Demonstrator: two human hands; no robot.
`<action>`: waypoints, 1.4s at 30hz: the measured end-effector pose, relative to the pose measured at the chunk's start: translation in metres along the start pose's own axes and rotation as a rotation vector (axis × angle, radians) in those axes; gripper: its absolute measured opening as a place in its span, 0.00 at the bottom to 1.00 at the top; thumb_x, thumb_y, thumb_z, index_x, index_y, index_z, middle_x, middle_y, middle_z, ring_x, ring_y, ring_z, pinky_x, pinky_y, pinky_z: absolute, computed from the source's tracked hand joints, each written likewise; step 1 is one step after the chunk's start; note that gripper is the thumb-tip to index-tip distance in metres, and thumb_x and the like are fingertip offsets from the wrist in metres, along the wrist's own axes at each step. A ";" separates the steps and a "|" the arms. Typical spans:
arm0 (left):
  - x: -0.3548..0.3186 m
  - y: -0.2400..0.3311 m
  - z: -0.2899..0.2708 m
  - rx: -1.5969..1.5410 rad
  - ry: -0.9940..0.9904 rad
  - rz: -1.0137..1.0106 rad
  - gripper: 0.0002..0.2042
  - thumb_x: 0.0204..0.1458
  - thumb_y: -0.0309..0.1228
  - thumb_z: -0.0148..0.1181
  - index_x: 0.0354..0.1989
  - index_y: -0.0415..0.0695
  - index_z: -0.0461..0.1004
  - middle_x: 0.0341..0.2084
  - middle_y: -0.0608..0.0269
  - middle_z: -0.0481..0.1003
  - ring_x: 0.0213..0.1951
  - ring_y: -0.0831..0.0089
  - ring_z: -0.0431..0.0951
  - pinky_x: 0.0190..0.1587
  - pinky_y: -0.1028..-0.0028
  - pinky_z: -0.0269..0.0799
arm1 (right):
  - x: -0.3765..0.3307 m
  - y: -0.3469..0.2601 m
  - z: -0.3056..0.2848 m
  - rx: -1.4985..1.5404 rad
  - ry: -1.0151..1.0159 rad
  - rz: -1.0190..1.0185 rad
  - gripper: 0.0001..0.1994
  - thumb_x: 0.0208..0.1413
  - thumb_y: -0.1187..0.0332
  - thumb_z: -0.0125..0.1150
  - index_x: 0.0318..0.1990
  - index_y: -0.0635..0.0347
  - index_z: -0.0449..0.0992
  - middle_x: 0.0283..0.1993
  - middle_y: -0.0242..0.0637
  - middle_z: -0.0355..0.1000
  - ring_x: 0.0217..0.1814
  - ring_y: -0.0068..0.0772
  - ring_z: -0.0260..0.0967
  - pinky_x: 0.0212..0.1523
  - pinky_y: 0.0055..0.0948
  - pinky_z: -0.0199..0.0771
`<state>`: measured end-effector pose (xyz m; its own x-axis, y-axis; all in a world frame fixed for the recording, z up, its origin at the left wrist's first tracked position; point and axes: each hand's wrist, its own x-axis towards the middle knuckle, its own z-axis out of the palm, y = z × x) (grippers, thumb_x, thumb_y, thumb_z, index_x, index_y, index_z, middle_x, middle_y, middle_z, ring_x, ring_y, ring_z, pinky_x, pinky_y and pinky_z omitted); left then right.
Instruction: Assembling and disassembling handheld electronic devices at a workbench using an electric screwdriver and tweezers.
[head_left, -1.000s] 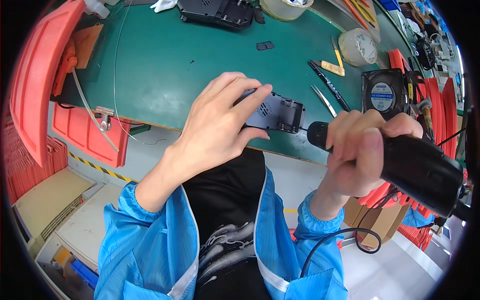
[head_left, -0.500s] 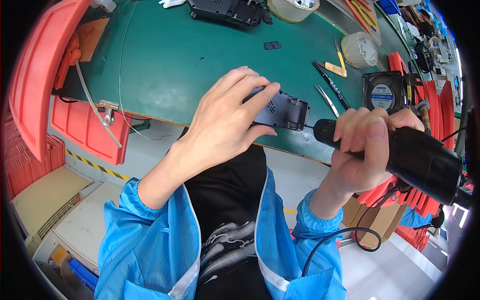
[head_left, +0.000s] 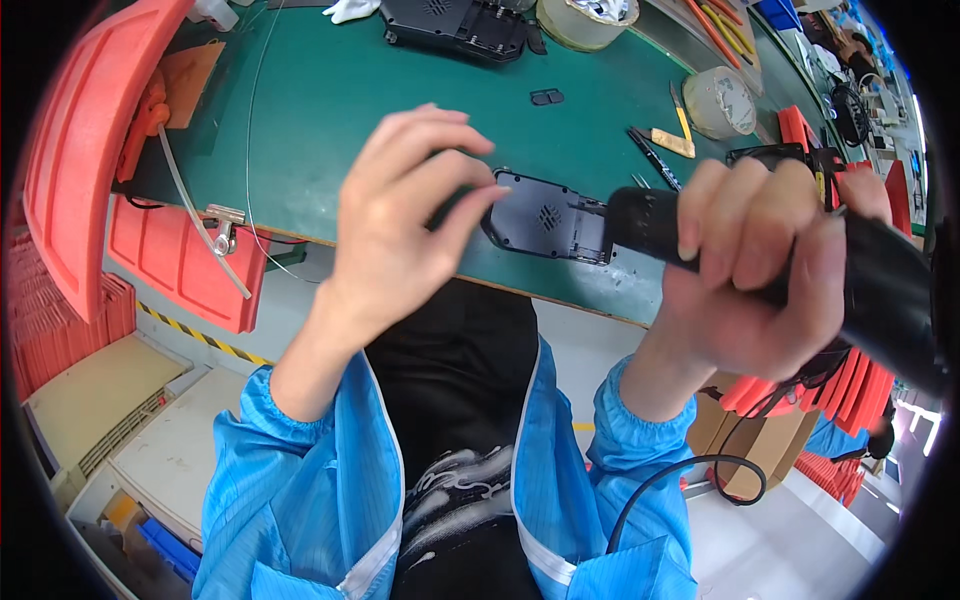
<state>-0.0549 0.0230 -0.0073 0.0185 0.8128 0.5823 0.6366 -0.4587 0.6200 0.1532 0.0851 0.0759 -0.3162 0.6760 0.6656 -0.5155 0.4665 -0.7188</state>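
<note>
A flat black plastic housing (head_left: 540, 215) with a round patch of speaker holes and a slotted bay at its right end lies on the green bench near the front edge. My left hand (head_left: 400, 210) is loosely curled just left of it, fingers apart, with the thumb tip over its upper left corner; I see nothing held. In my right hand (head_left: 755, 260) is a black electric screwdriver (head_left: 645, 222), its nose pointing left over the housing's right end. The bit is out of sight.
A larger black housing (head_left: 455, 25) lies at the back, with a small dark part (head_left: 547, 97) nearer. Tape rolls (head_left: 720, 103), a yellow-handled knife (head_left: 670, 140) and a black pen (head_left: 655, 160) lie to the right. A metal clip (head_left: 225, 228) grips the bench edge beside red trays (head_left: 85, 150).
My left hand has let go of the housing and moved left, uncovering it. My right hand has raised the screwdriver off the housing's right end.
</note>
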 end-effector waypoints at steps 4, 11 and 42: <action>0.007 0.013 0.004 -0.078 0.023 -0.084 0.10 0.41 0.19 0.76 0.32 0.38 0.82 0.42 0.59 0.82 0.52 0.53 0.80 0.59 0.55 0.76 | 0.005 0.014 0.010 0.063 0.023 -0.029 0.16 0.69 0.65 0.48 0.62 0.56 0.65 0.26 0.28 0.61 0.22 0.22 0.57 0.28 0.31 0.63; 0.003 -0.016 -0.002 0.094 0.033 -0.011 0.10 0.42 0.20 0.75 0.34 0.38 0.82 0.42 0.57 0.81 0.53 0.52 0.80 0.58 0.58 0.76 | 0.008 0.022 0.005 0.002 0.097 0.022 0.16 0.67 0.69 0.49 0.61 0.59 0.65 0.24 0.30 0.60 0.20 0.24 0.55 0.25 0.32 0.63; -0.003 0.017 0.027 -0.079 -0.235 -0.028 0.29 0.39 0.31 0.78 0.53 0.35 0.79 0.49 0.52 0.77 0.53 0.50 0.77 0.54 0.57 0.76 | 0.012 0.037 0.023 -0.477 0.253 0.090 0.15 0.62 0.81 0.55 0.55 0.66 0.63 0.18 0.33 0.59 0.14 0.24 0.57 0.20 0.29 0.64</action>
<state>-0.0233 0.0229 -0.0132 0.1862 0.8824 0.4320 0.5771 -0.4541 0.6788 0.1119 0.0968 0.0622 -0.1104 0.8137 0.5707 -0.0579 0.5679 -0.8210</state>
